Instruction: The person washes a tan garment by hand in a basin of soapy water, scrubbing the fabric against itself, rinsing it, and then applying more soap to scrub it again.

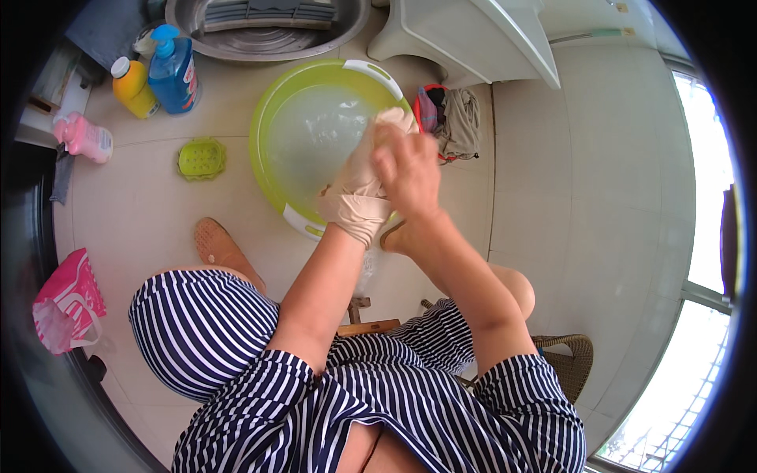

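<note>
Above the right side of a green plastic basin (257,139), my two hands are together. A pale rubber glove (355,207) covers my left hand (369,159), its cuff bunched at the wrist. My bare right hand (409,168) lies against the gloved hand, its fingers bent and blurred; whether they pinch the glove I cannot tell. Cloudy water (316,127) fills much of the basin, which has white handles. Right of the basin, a red container (417,112) holds a grey-beige cloth (461,121) and some darker fabric.
A metal basin (272,50) with a grey slatted item stands beyond. A blue pump bottle (174,80), a yellow bottle (135,88) and a pink bottle (89,139) are at the left, with a green soap dish (201,159). A pink bag (77,284) lies lower left, a wicker chair (568,360) lower right.
</note>
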A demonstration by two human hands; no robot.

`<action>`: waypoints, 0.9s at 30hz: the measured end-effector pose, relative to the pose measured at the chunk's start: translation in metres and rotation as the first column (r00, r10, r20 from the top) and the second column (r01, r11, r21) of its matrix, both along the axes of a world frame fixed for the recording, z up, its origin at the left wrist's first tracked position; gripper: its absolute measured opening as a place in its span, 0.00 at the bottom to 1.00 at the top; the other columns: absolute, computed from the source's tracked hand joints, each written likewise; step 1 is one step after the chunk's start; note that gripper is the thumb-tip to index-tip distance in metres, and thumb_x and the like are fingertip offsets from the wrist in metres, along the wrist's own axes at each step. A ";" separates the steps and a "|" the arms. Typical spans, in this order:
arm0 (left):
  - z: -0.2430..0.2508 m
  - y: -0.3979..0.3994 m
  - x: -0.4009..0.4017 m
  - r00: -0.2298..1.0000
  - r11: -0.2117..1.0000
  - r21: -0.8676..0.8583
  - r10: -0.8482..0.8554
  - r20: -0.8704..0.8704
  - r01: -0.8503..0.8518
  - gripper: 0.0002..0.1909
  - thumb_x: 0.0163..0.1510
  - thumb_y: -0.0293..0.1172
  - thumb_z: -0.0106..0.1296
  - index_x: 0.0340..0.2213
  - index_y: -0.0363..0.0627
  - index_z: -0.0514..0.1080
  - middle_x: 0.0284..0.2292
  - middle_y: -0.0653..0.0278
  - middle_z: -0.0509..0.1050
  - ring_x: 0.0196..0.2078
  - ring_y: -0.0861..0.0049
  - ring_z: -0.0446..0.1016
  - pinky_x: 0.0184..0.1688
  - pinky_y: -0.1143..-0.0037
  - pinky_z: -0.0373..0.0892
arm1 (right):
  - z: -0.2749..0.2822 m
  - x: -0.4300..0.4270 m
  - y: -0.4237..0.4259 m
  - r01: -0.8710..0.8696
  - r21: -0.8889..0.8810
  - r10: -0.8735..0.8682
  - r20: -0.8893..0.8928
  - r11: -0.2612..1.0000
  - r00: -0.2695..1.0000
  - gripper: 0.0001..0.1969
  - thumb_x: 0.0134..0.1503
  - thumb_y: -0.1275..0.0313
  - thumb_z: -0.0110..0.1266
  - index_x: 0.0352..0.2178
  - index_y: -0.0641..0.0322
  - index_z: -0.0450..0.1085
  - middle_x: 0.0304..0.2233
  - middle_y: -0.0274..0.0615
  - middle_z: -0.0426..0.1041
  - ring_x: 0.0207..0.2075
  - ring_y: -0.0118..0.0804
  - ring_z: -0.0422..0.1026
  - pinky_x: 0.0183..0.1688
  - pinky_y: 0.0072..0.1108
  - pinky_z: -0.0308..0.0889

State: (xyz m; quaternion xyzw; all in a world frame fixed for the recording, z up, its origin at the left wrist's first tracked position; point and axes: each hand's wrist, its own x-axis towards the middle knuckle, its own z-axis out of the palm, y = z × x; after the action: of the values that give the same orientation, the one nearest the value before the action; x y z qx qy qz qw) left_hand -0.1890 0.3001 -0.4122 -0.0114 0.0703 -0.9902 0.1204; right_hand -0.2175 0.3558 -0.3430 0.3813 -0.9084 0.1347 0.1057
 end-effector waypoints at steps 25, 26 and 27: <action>0.024 -0.002 0.014 0.928 0.638 -0.755 0.355 0.114 -0.151 0.19 0.59 0.36 0.46 0.51 0.42 0.65 0.45 0.61 0.70 0.48 0.72 0.70 0.47 0.75 0.66 | -0.018 -0.026 0.004 0.148 -0.242 -0.138 0.060 0.959 0.989 0.23 0.56 0.59 0.51 0.50 0.60 0.65 0.43 0.49 0.67 0.47 0.51 0.65 0.50 0.35 0.61; 0.024 -0.003 0.010 0.963 0.870 -0.466 0.241 0.120 -0.160 0.18 0.59 0.34 0.47 0.50 0.41 0.66 0.44 0.60 0.71 0.46 0.71 0.71 0.47 0.76 0.66 | -0.023 -0.032 0.002 0.142 -0.212 -0.141 0.023 0.967 0.990 0.23 0.56 0.58 0.51 0.50 0.58 0.65 0.44 0.50 0.66 0.46 0.51 0.67 0.49 0.34 0.63; 0.023 -0.002 0.006 0.982 0.979 -0.153 0.151 0.117 -0.132 0.17 0.58 0.32 0.48 0.49 0.40 0.67 0.43 0.59 0.72 0.45 0.71 0.71 0.46 0.76 0.67 | -0.026 -0.039 -0.004 0.131 -0.212 -0.127 0.034 0.968 0.991 0.23 0.56 0.58 0.51 0.50 0.58 0.65 0.44 0.50 0.66 0.46 0.51 0.67 0.49 0.34 0.63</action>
State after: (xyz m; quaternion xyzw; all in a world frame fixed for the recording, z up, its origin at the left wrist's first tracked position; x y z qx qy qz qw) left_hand -0.1826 0.2980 -0.3892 0.0384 -0.0105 -0.9803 0.1937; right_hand -0.2562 0.3516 -0.3690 0.3064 -0.9126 0.2283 0.1456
